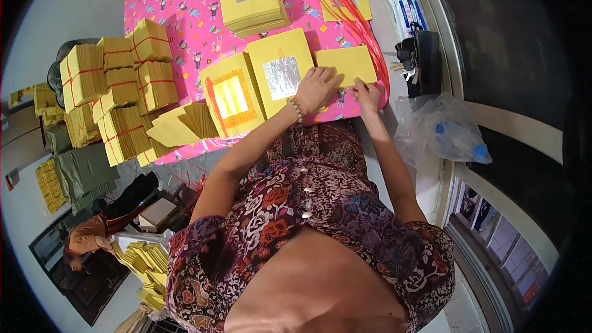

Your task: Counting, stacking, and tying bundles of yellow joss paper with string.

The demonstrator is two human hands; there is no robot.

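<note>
Pressing flat on a plain yellow paper stack (pixel 346 65), the left hand (pixel 314 88) lies open across its near-left corner, while the right hand (pixel 367 95) pinches the stack's near edge – fingers closed on it, as far as I can tell. That stack sits at the near right of the table (pixel 185 0), on its pink patterned cover. Beside it lie a silver-foil stack (pixel 280 71) and a gold-foil stack (pixel 231 95), loose. Tied bundles (pixel 117 86) bound with red string pile up at the left, so much looks finished – yet red strings (pixel 345 6) and several untied stacks remain.
</note>
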